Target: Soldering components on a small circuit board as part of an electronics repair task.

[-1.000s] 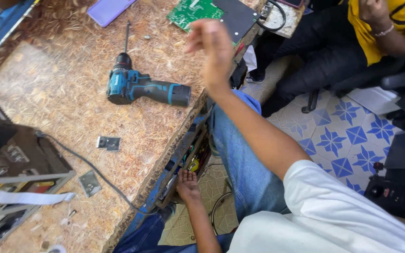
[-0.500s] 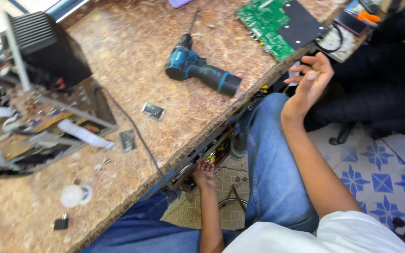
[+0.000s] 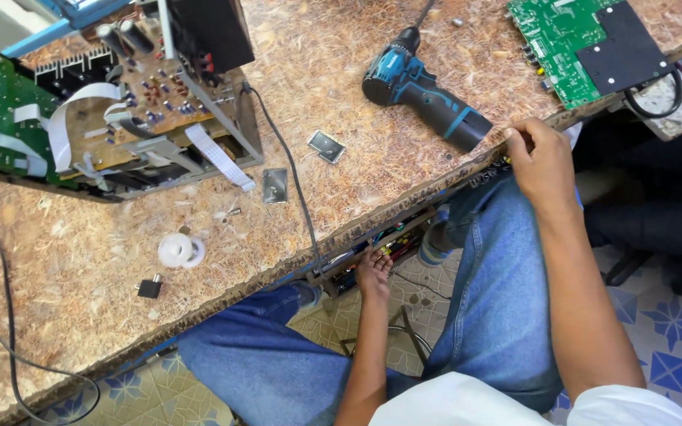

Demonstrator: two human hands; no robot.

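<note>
On the chipboard bench (image 3: 404, 170), far left, an opened chassis with circuit boards (image 3: 132, 110) sits with loose white ribbon cables (image 3: 215, 156) hanging off it. A thin black cable (image 3: 290, 177) runs from it across the top and drops over the front edge, right beside the left hand (image 3: 374, 274).

Risks, left to right:
- Left hand is reaching into the shelf under the bench (image 3: 372, 244), among coloured wires. A snag on that black cable could drag the chassis or yank a ribbon.
- Small loose bits near the edge, a white tape roll (image 3: 177, 250), a black plug (image 3: 150, 288) and two small metal plates (image 3: 275, 184), could get swept off by a knock.
- Teal cordless drill (image 3: 424, 91) lies on its side, battery end close to the edge and just beside the right hand (image 3: 542, 162). A bump could roll it off onto the legs.
- Green circuit board (image 3: 574, 47) overhangs the far right corner.

Pose: left arm extended down and forward, fingers curled into the shelf; can't tell if they hold anything. Right arm stretched out, hand resting at the bench edge, thumb and fingers pinched narrow; whatever is in the pinch is too small to tell.
</note>
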